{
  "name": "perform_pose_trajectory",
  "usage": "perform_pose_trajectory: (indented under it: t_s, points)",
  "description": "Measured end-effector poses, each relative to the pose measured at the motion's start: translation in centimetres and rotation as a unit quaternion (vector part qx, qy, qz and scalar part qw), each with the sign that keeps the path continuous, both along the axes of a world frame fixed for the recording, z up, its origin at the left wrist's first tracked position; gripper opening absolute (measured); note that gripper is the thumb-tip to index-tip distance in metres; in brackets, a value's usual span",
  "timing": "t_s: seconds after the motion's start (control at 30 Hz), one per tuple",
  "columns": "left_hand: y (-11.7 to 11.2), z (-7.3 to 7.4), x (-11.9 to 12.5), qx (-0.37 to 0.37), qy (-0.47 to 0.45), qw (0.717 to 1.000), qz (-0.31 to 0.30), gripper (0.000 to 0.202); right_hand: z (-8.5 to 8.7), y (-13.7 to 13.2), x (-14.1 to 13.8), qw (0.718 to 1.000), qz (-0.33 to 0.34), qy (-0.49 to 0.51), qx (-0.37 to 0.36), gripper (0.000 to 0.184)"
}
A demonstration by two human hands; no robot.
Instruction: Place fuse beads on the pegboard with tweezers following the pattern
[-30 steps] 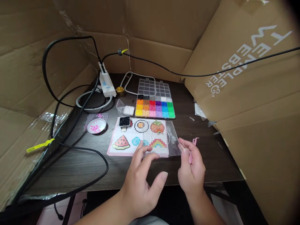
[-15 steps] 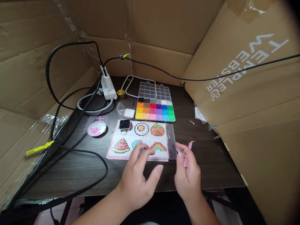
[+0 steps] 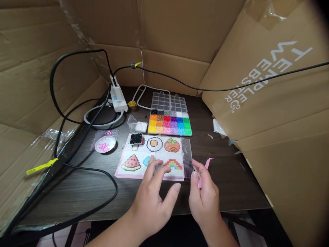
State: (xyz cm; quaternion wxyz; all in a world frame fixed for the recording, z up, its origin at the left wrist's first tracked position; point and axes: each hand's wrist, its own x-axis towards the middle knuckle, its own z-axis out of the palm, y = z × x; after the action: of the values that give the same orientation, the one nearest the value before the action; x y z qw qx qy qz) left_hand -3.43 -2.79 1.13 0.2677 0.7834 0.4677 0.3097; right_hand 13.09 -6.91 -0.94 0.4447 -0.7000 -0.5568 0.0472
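My left hand (image 3: 155, 193) is open, fingers spread and thumb apart, over the lower edge of the pattern sheet (image 3: 144, 174), which shows pixel pictures of a watermelon, an egg and a rainbow. Pink tweezers (image 3: 207, 164) with a bent tip lie in my right hand (image 3: 204, 195), whose thumb and fingers are closed. A thin pale thing shows between that thumb and index finger, too small to make out. Just beyond that hand, a clear pegboard (image 3: 188, 157) lies along the sheet's right side, partly over it. A small tub of black beads (image 3: 136, 139) stands on the sheet.
Behind the sheet lies an open bead box (image 3: 170, 123) with many colours. A white dish (image 3: 105, 144) of pink beads rests on another pegboard (image 3: 96, 137) at left. Nearby are a tub of white beads (image 3: 141, 127), a power strip (image 3: 118, 99) and black cables (image 3: 108, 169). Cardboard walls (image 3: 174, 73) surround the table.
The whole view has shifted slightly. My right hand has moved a little left, and the tweezers in it sit at a slightly different slant. My left hand keeps nearly the same spread pose.
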Motion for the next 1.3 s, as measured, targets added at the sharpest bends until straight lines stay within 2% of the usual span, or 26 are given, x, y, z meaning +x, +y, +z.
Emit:
perform_pose_trajectory:
  t_s: [0.2, 0.33, 0.47, 0.63, 0.8, 0.97, 1.3]
  points:
    - [0.0, 0.4, -0.6, 0.005, -0.012, 1.000, -0.005, 0.031, 0.2, 0.1, 0.0, 1.000, -0.002, -0.022, -0.005, 0.035]
    - [0.3, 0.7, -2.7, 0.069, 0.021, 0.997, -0.019, 0.032, 0.1, 0.0, 0.2, 1.000, -0.002, -0.016, -0.006, 0.035]
    - [0.8, 0.6, -5.4, 0.162, 0.153, 0.974, -0.052, 0.046, 0.0, -0.1, 0.4, 1.000, 0.002, 0.000, -0.004, 0.034]
    - [1.0, -0.1, -7.1, 0.172, 0.283, 0.939, -0.093, 0.064, 0.0, -0.1, 0.6, 1.000, 0.011, -0.007, -0.006, 0.035]
    - [0.8, -0.6, -7.2, 0.174, 0.316, 0.927, -0.106, 0.077, 0.2, -0.1, 0.8, 0.999, 0.036, -0.027, -0.002, 0.034]
    - [0.3, -0.7, -6.7, 0.177, 0.319, 0.927, -0.086, 0.079, 0.1, -0.1, 0.9, 0.998, 0.041, -0.044, -0.001, 0.034]
    - [0.5, -0.9, -6.1, 0.230, 0.351, 0.904, -0.082, 0.083, -0.2, 0.0, 1.9, 0.994, 0.069, -0.086, -0.021, 0.034]
